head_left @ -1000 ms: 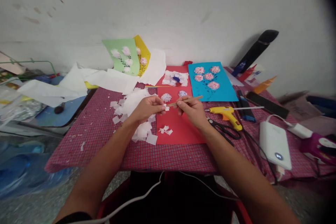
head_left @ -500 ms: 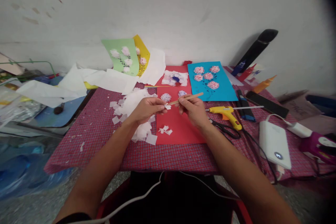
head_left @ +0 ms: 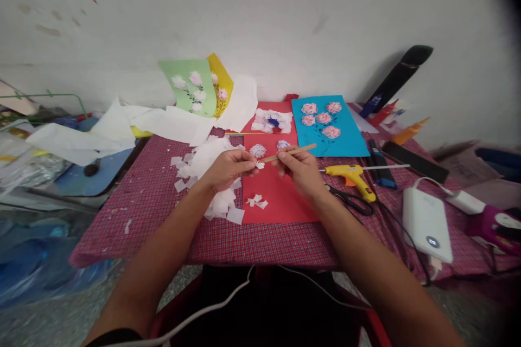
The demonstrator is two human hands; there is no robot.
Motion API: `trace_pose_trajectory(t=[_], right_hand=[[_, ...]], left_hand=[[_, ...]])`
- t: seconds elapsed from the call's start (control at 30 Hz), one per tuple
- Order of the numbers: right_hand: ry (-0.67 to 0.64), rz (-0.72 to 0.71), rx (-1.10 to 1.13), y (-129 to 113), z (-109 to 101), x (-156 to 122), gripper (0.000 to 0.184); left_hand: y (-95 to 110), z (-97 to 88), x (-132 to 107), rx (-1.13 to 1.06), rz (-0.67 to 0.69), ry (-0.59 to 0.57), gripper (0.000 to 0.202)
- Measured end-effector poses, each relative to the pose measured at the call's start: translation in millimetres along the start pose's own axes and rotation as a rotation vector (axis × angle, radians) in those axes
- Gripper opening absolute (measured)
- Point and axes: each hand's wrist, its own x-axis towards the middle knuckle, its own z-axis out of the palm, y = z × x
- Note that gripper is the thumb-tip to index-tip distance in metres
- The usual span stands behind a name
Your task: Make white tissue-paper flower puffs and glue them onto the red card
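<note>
Overall, a table [head_left: 134,217] covered in red checked cloth is seen set against a white wall [head_left: 260,21]. Across the tabletop, a red card [head_left: 280,200] has been laid flat, and a blue card [head_left: 329,138] bearing pink paper flowers is placed just beside it to the right. Behind them, a green card [head_left: 183,87] and a yellow card [head_left: 223,87] are propped against the wall. Further right, a yellow glue gun [head_left: 350,176] and black-handled scissors [head_left: 350,200] are laid down, with a white power bank [head_left: 427,222] placed nearer the table's edge. Torn white tissue [head_left: 205,157] is heaped at the left edge of the red card, and loose tissue squares [head_left: 235,216] are scattered around it.

Above the red card, the left hand [head_left: 230,169] and the right hand [head_left: 299,171] are held near each other without touching. A thin wooden stick [head_left: 291,153] is clamped in the right hand, with its tip pointed left. The fingers [head_left: 249,161] of the left hand are pressed together on a small white tissue scrap [head_left: 259,165], which is held just at the stick's tip.
</note>
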Motion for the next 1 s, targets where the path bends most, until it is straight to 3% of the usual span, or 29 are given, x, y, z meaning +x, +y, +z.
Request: trace_pose_trajectory(t=[0.5,1.0], right_hand=[[-0.017,-0.102,-0.186,-7.3,3.8,-3.6,0.025],[-0.047,-0.083,-0.163,-8.8,4.6,-5.3,0.026]], left_hand=[[-0.7,2.4,0.5,0.027,-0.007,0.049,0.020],[-4.2,4.3,1.9,-0.036,0.001,0.091,0.029]])
